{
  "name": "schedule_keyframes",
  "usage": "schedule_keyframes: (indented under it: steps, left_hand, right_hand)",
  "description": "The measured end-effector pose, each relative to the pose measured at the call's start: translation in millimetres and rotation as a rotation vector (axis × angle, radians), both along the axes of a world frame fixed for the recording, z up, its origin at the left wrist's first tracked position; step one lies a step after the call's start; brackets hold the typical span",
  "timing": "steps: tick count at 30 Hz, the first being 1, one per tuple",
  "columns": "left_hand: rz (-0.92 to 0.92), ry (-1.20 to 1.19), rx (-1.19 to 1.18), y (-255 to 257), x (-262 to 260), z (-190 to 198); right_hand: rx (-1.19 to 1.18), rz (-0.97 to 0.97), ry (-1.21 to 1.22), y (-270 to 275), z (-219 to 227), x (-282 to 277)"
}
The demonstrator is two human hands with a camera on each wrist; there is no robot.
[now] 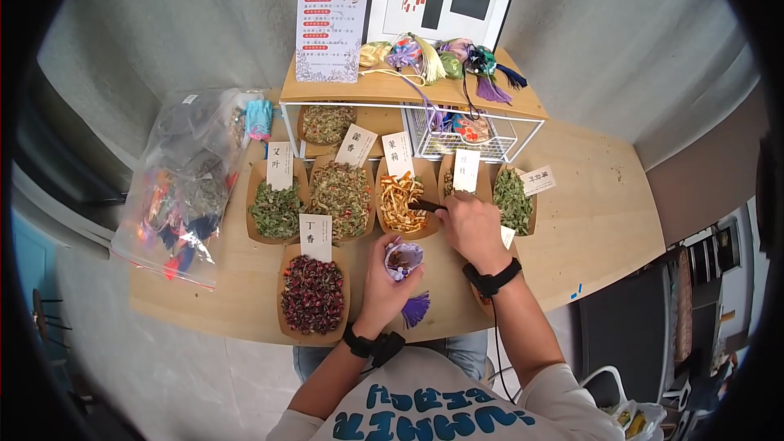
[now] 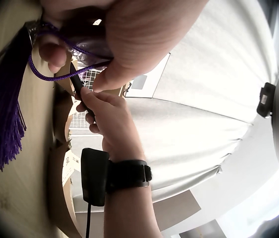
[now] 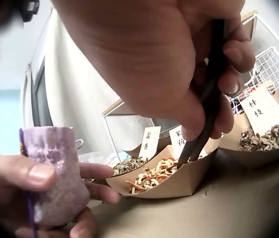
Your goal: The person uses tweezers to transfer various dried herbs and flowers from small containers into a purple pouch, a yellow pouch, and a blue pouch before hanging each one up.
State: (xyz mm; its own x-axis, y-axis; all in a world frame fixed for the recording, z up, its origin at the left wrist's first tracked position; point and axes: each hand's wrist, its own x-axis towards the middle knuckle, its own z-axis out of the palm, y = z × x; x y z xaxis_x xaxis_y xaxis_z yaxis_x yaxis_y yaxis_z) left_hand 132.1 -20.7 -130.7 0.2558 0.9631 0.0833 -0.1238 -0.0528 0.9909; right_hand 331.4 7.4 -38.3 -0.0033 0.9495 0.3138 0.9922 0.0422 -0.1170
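Observation:
My right hand (image 1: 474,233) grips a black tool (image 3: 211,94), whose tip reaches into the paper tray of orange-and-white dried strips (image 1: 400,202). In the right wrist view that tip touches the strips near the tray's edge. Below and left of it in the head view, my left hand (image 1: 389,290) holds a small lilac pouch (image 3: 55,173) upright, its mouth open, with brownish dried bits inside. A purple cord (image 2: 55,78) and purple tassel (image 1: 416,309) hang from the pouch. Most of the pouch is hidden behind the fingers in the left wrist view.
Trays of green leaves (image 1: 276,211), mixed herbs (image 1: 339,200) and dark red buds (image 1: 312,294) stand around, with name cards. Behind is a wooden shelf (image 1: 310,91) bearing tasselled pouches and a printed sign (image 1: 331,28). A clear plastic bag (image 1: 175,188) lies left.

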Motion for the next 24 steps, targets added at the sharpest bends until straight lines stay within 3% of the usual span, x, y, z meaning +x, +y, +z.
schedule_keyframes:
  steps: [8,17,20,24]
  left_hand:
    - [0.007,-0.018,-0.014,-0.9,0.6,0.6]
    - [0.036,-0.108,-0.042,0.6,1.1,-2.1]
    - [0.035,-0.098,-0.040,0.2,1.0,1.1]
    - [0.006,-0.115,-0.066,0.2,0.6,1.2]
  right_hand:
    - [0.080,0.019,0.075,-3.2,1.3,0.5]
    - [0.074,-0.032,0.404,-25.2,27.2,7.3]
    - [0.100,0.203,0.528,-42.0,42.6,3.8]
    - [0.085,0.353,0.473,-55.6,42.8,-3.6]
